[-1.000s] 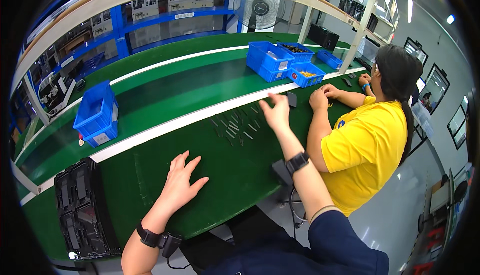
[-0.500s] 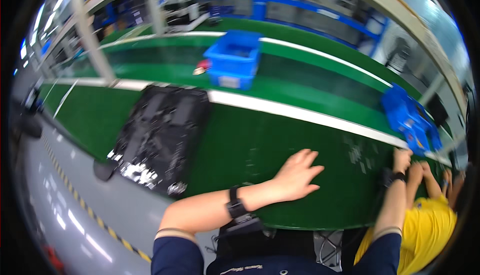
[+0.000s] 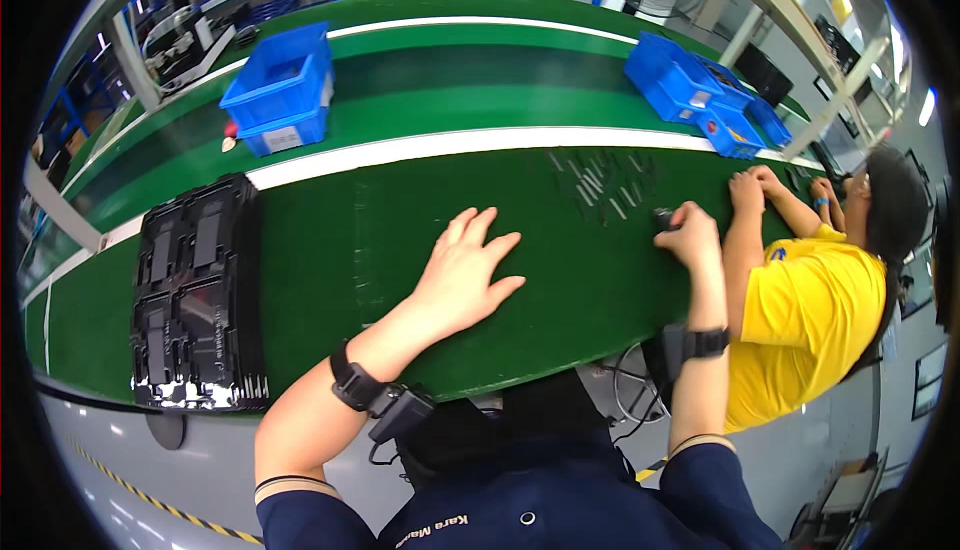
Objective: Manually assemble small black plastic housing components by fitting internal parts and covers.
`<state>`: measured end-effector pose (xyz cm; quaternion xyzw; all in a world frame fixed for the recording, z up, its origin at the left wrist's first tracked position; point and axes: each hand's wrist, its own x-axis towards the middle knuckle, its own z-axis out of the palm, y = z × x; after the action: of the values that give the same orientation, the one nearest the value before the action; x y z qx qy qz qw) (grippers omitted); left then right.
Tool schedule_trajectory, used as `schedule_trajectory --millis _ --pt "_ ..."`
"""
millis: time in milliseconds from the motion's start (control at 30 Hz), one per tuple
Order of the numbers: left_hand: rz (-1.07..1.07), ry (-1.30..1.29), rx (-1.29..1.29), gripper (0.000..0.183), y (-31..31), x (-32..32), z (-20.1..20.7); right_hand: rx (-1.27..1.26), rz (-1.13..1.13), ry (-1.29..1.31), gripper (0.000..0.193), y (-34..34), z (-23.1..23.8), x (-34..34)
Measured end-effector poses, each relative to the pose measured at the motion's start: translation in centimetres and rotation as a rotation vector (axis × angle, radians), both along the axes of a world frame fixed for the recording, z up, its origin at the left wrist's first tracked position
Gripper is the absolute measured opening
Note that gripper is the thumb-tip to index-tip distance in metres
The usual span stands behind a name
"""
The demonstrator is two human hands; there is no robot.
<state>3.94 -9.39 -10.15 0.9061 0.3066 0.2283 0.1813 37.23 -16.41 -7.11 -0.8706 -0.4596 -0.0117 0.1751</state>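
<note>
My left hand (image 3: 468, 268) is spread palm down over the green work surface (image 3: 400, 240), fingers apart and holding nothing. Out to the right, my right hand (image 3: 693, 237) is closed on a small black object (image 3: 664, 219); its kind is mostly hidden by the fingers. Several thin dark and grey strips (image 3: 592, 182) lie scattered on the green surface, just left of and beyond that hand. A stack of black moulded plastic trays (image 3: 205, 295) stands at the far left, well away from my left hand.
Beyond the white divider strip (image 3: 420, 147), a blue bin (image 3: 285, 90) stands at left and several blue bins (image 3: 690, 85) at right. A co-worker in a yellow shirt (image 3: 810, 310) works close on my right. A post (image 3: 125, 60) rises at back left.
The view has swung to the right, and the blur is gone. My right hand has drawn back toward me from near the right blue bins; a black object now shows in its fingers.
</note>
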Motion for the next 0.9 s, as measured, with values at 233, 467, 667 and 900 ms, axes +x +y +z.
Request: schedule_trajectory --millis 233,467,667,900 --pt "-0.003 -0.052 -0.050 0.048 -0.3 0.1 0.2 0.068 0.378 0.060 0.038 -2.6 0.6 -13.3" --pt "0.296 -0.351 0.098 0.029 4.0 -2.3 1.3 0.010 0.610 0.060 0.040 6.6 -0.2 -20.9" --pt "0.416 -0.373 -0.075 0.019 5.7 -3.3 1.1 -0.067 0.821 0.274 0.064 8.8 1.3 -20.4" --pt "0.391 -0.231 -0.148 0.040 3.4 -1.8 1.9 0.318 0.488 0.224 0.020 12.3 2.0 -11.3"
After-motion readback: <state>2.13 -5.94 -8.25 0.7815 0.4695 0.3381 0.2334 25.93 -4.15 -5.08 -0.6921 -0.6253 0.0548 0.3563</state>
